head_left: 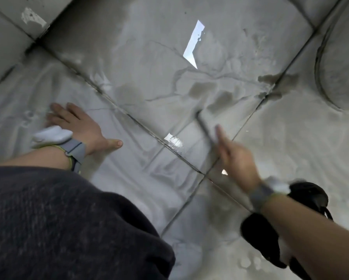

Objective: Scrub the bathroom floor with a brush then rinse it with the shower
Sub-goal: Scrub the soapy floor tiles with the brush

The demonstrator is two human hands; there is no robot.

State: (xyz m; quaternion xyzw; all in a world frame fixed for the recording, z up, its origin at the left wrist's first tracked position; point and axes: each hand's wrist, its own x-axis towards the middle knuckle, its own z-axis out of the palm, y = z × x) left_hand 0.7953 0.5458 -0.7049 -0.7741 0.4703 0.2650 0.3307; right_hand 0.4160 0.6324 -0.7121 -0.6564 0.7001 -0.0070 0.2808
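Observation:
The grey tiled floor [189,47] is wet, with pale foam streaks and dirty patches. My left hand [76,122] rests flat on the foamy tile at the left, fingers spread, holding nothing. My right hand [236,156] is over the tile joints at centre right and is blurred by motion, with one finger stretched forward. A small orange-white bit [224,172] shows under its palm. I cannot tell if that is the brush or whether the hand grips it. No shower head is in view.
A round grey base [343,63] stands at the right edge. The wall tiles [6,37] meet the floor at the upper left. A black sandal [310,196] sits under my right forearm. My dark-clothed knee [58,229] fills the lower left.

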